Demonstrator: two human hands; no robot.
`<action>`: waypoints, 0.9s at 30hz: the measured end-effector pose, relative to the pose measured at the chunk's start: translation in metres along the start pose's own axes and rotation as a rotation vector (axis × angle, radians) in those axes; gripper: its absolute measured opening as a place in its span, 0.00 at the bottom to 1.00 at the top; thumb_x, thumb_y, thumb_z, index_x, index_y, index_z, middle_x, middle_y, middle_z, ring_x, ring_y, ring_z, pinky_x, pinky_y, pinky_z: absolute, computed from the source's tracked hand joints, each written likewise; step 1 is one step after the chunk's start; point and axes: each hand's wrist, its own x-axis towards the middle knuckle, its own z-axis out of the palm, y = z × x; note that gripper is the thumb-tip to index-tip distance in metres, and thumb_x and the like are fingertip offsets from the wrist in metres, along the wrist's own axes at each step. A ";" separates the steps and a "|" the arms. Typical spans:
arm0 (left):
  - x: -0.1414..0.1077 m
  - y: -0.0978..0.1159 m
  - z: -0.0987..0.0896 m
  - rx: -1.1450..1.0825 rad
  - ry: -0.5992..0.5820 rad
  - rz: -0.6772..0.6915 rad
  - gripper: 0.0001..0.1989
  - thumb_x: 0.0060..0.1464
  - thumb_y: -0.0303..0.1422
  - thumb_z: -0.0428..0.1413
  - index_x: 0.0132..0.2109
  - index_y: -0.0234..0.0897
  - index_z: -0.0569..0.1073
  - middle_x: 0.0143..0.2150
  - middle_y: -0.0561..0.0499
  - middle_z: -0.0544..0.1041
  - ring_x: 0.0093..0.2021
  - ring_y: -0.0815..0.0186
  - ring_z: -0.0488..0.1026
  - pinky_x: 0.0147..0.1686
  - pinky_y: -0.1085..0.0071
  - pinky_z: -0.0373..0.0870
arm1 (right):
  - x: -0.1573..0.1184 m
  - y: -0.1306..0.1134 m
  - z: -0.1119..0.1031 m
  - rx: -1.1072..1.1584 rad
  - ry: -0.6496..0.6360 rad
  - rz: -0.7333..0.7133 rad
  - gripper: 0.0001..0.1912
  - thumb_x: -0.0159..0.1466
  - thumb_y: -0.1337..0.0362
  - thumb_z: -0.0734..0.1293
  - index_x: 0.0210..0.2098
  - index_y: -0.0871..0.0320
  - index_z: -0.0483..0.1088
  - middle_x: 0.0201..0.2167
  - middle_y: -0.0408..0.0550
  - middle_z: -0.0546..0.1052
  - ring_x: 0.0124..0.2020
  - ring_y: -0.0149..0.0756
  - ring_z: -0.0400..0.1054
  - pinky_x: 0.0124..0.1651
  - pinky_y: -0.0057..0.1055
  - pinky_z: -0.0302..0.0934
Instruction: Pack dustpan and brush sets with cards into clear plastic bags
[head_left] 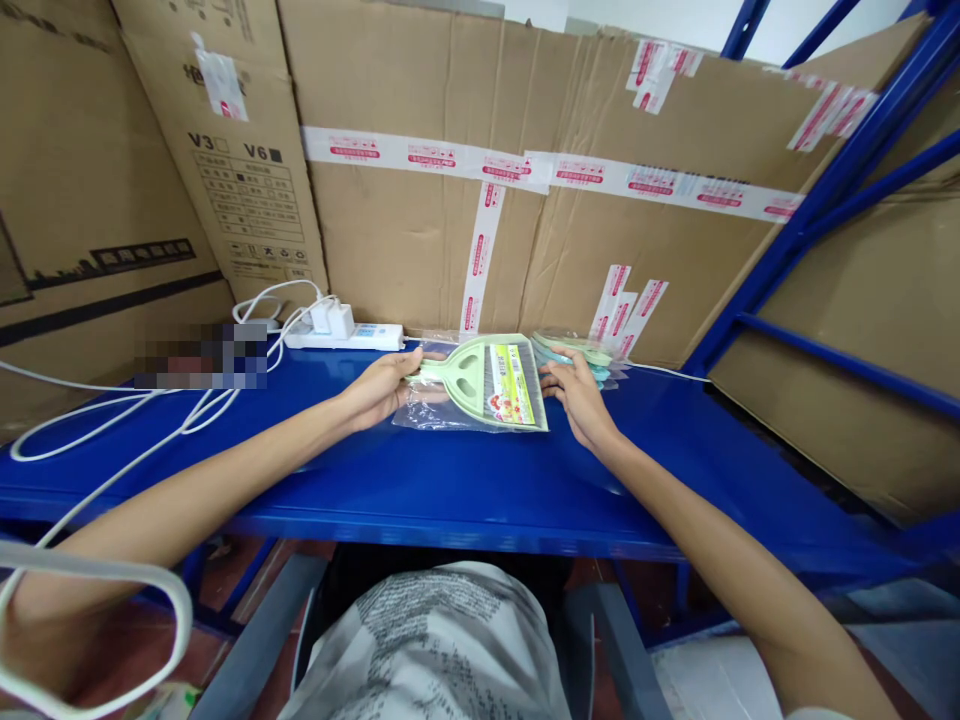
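Observation:
A pale green dustpan [469,385] in a clear plastic bag is held just above the blue table. Its label [511,385] is yellow and white, and grey brush bristles show beside it. My left hand [384,388] is closed round the handle end through the bag. At the pan's right edge is my right hand [579,398], its fingers loosely bent and apart; whether the fingertips touch the bag I cannot tell. Behind that hand lies a pile of bagged green and blue dustpans [592,350], partly hidden by it.
A white power strip [345,336] with plugs stands at the back of the blue table [450,490]. White cables [150,400] loop over the left side. Cardboard sheets [405,250] wall the back and sides. A blue metal frame [795,220] rises at the right.

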 end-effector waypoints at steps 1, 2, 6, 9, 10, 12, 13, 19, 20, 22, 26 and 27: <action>-0.001 0.001 0.002 -0.004 0.015 -0.003 0.16 0.75 0.32 0.51 0.55 0.25 0.79 0.44 0.34 0.86 0.43 0.54 0.87 0.52 0.53 0.85 | 0.001 -0.001 -0.001 0.037 -0.044 0.075 0.19 0.65 0.59 0.73 0.54 0.50 0.69 0.35 0.42 0.81 0.34 0.35 0.76 0.38 0.31 0.72; -0.002 0.001 0.004 -0.005 0.030 -0.005 0.16 0.75 0.31 0.50 0.56 0.25 0.78 0.44 0.34 0.86 0.43 0.54 0.87 0.52 0.53 0.85 | 0.002 -0.003 -0.001 0.078 -0.096 0.151 0.19 0.66 0.60 0.72 0.55 0.51 0.68 0.35 0.43 0.81 0.33 0.36 0.77 0.37 0.32 0.72; -0.003 0.001 0.007 -0.002 0.060 -0.007 0.17 0.75 0.30 0.49 0.56 0.22 0.78 0.45 0.32 0.86 0.43 0.53 0.87 0.52 0.51 0.85 | -0.001 -0.009 0.000 0.165 -0.188 0.263 0.25 0.66 0.68 0.70 0.62 0.55 0.67 0.34 0.47 0.84 0.30 0.37 0.79 0.33 0.32 0.73; -0.001 0.001 0.004 0.004 0.045 -0.023 0.18 0.75 0.30 0.48 0.56 0.21 0.79 0.44 0.31 0.86 0.44 0.53 0.87 0.51 0.52 0.85 | -0.003 -0.012 0.000 0.155 -0.196 0.236 0.35 0.63 0.72 0.73 0.67 0.55 0.64 0.32 0.45 0.84 0.29 0.37 0.79 0.32 0.31 0.74; 0.000 0.001 0.002 0.012 0.037 -0.035 0.19 0.76 0.31 0.48 0.56 0.20 0.79 0.44 0.31 0.86 0.44 0.52 0.87 0.51 0.51 0.85 | -0.003 -0.013 0.000 0.150 -0.196 0.228 0.37 0.62 0.72 0.74 0.68 0.55 0.64 0.32 0.44 0.84 0.29 0.36 0.79 0.32 0.30 0.75; 0.003 0.003 -0.002 0.041 0.026 -0.070 0.20 0.76 0.32 0.47 0.56 0.19 0.79 0.42 0.30 0.86 0.43 0.52 0.87 0.49 0.51 0.86 | -0.004 -0.015 0.000 0.140 -0.185 0.212 0.38 0.60 0.73 0.75 0.68 0.56 0.65 0.31 0.43 0.84 0.28 0.35 0.80 0.32 0.30 0.76; 0.004 0.004 -0.004 0.060 0.024 -0.089 0.21 0.76 0.32 0.47 0.55 0.19 0.79 0.41 0.30 0.86 0.41 0.51 0.87 0.48 0.52 0.86 | -0.004 -0.017 0.000 0.135 -0.174 0.206 0.38 0.60 0.74 0.75 0.68 0.56 0.66 0.30 0.43 0.84 0.28 0.35 0.80 0.33 0.30 0.77; 0.011 0.011 -0.017 0.086 0.025 -0.120 0.21 0.76 0.34 0.46 0.53 0.19 0.78 0.42 0.27 0.85 0.38 0.50 0.87 0.43 0.56 0.87 | -0.002 -0.024 -0.001 0.087 -0.080 0.191 0.35 0.60 0.76 0.73 0.65 0.58 0.63 0.33 0.50 0.86 0.32 0.40 0.84 0.38 0.33 0.80; 0.012 0.012 -0.019 0.082 0.028 -0.120 0.21 0.76 0.34 0.46 0.53 0.20 0.78 0.43 0.27 0.85 0.38 0.50 0.87 0.44 0.56 0.87 | -0.001 -0.026 -0.001 0.074 -0.078 0.181 0.35 0.60 0.76 0.72 0.64 0.57 0.63 0.33 0.51 0.87 0.32 0.41 0.84 0.38 0.34 0.81; 0.013 0.013 -0.021 0.082 0.030 -0.120 0.20 0.76 0.34 0.46 0.53 0.21 0.78 0.44 0.28 0.85 0.38 0.50 0.87 0.46 0.54 0.86 | 0.000 -0.028 -0.003 0.055 -0.083 0.162 0.34 0.60 0.76 0.72 0.63 0.56 0.62 0.33 0.51 0.87 0.32 0.43 0.84 0.37 0.34 0.81; 0.014 0.012 -0.021 0.074 0.036 -0.074 0.20 0.76 0.34 0.47 0.53 0.22 0.79 0.44 0.29 0.86 0.39 0.52 0.87 0.49 0.53 0.85 | 0.002 -0.032 -0.007 0.089 -0.100 0.162 0.28 0.62 0.73 0.71 0.59 0.55 0.61 0.35 0.53 0.87 0.32 0.42 0.84 0.35 0.32 0.80; 0.014 0.011 -0.020 0.066 0.037 -0.056 0.20 0.76 0.34 0.48 0.52 0.22 0.79 0.44 0.29 0.86 0.39 0.52 0.87 0.50 0.53 0.85 | 0.002 -0.032 -0.008 0.110 -0.116 0.175 0.25 0.64 0.71 0.71 0.58 0.55 0.62 0.36 0.54 0.87 0.31 0.42 0.84 0.34 0.32 0.79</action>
